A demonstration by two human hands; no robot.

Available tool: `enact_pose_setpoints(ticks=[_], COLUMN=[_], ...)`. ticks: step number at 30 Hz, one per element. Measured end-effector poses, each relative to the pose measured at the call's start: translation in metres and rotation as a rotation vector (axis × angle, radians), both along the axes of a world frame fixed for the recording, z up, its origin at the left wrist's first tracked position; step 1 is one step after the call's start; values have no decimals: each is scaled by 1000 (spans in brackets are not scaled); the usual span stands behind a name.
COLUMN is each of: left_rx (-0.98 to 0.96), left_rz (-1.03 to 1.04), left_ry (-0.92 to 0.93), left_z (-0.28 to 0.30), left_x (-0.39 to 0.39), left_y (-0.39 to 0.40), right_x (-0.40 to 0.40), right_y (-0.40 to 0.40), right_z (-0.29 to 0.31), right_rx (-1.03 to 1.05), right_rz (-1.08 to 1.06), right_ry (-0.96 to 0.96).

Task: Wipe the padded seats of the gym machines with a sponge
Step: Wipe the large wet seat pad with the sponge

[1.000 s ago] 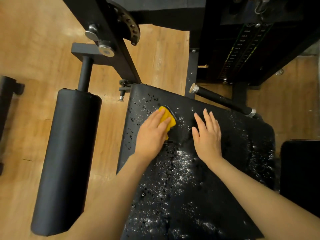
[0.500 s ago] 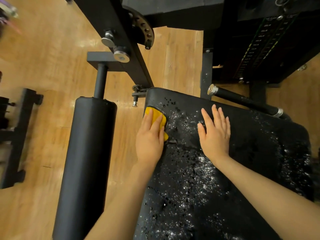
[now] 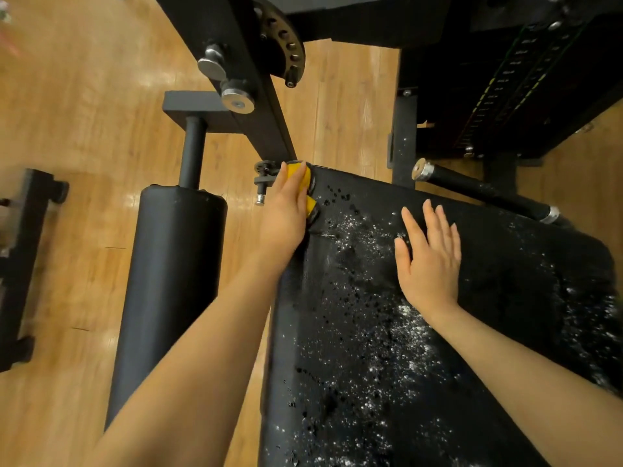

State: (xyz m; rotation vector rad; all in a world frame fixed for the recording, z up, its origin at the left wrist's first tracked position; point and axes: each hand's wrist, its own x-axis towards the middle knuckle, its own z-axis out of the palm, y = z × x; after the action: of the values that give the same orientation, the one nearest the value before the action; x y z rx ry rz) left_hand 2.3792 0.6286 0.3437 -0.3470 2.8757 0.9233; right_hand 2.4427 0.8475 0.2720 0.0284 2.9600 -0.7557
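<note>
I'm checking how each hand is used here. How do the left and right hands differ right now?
The left hand presses the yellow sponge at the seat's far left corner; the right hand holds nothing. The left hand sits at the seat's edge; the right hand lies flat, fingers spread, nearer the middle among white specks. Both have straight fingers and bear down on the same black seat.

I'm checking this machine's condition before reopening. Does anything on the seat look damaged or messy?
Yes. The black padded seat is scattered with white specks and dark pits or droplets, thickest down its middle; I cannot tell which. A short pale scratch-like mark sits beside the left hand, which presses the yellow sponge onto the seat's far left corner.
</note>
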Motion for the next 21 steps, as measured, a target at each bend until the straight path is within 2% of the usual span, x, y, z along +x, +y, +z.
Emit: enact_pose_setpoints(ticks=[3,7,9,16,18,21], left_rx=[-3,-158,-163,-245,-260,-294], left_rz=[-91,-169,-175,-221,-249,-321], left_ry=[41,-25,-21,55,72,78], left_z=[4,-2,-9,-25,-25,-21], left_x=[61,142,131,-2,3,54], left_y=[1,6,6,3,2,1], right_x=[0,0,0,0,0,1], right_y=[-1,-1,-1,-2,-2,-2], right_z=[-1,0,0,1,1,1], right_rx=[-11,-3,1,8,3,-8], right_rz=[-6,-7,-6,-15,-14,-15], right_ry=[12,4,1,9,13,13])
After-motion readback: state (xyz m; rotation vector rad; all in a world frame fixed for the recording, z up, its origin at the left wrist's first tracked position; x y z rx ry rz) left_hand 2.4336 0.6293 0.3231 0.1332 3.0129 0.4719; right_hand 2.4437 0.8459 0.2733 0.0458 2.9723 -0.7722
